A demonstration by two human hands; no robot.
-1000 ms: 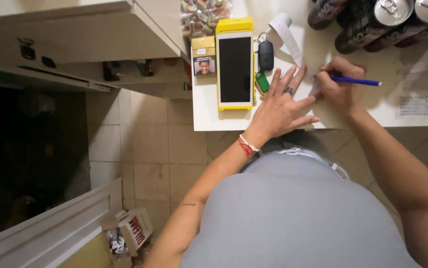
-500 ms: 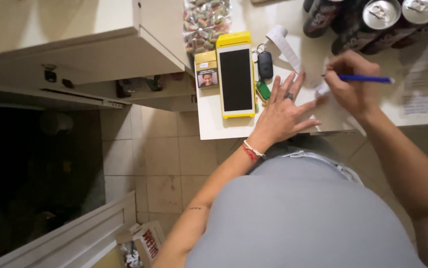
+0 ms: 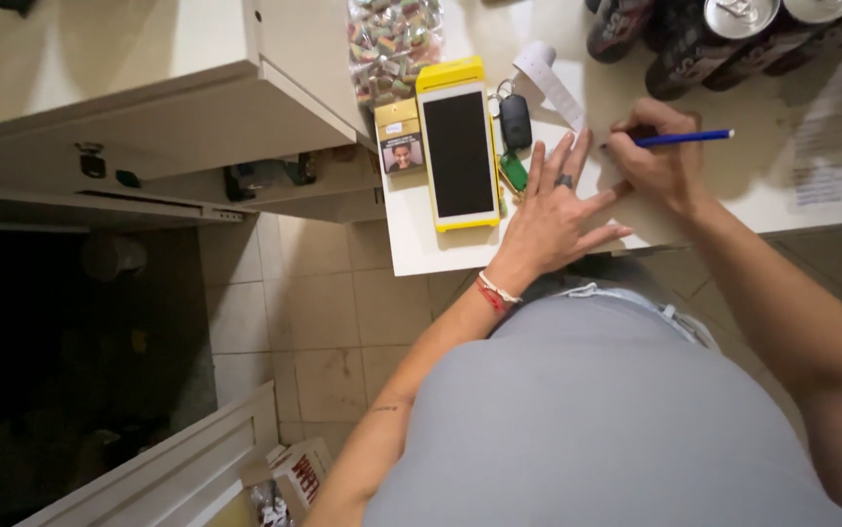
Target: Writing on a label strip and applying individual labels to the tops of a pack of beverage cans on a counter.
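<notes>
White countertop [image 3: 421, 249] carries everything, and at its near edge one left hand [image 3: 553, 210] lies flat with fingers spread, pressing down a white slip of paper [image 3: 592, 166]. Just right of it, one right hand [image 3: 660, 161] pinches a single blue pen [image 3: 684, 138], tip on that slip. Left of the hands lies one yellow-cased card terminal with a dark screen [image 3: 458, 144], one small yellow box [image 3: 400, 137] touching its left side, and one black car key with a green tag [image 3: 515, 137] on its right. Farther back sit one clear bag of wrapped sweets [image 3: 392, 44], one curled white receipt strip [image 3: 548, 78] and at least three dark drink cans [image 3: 714, 34].
</notes>
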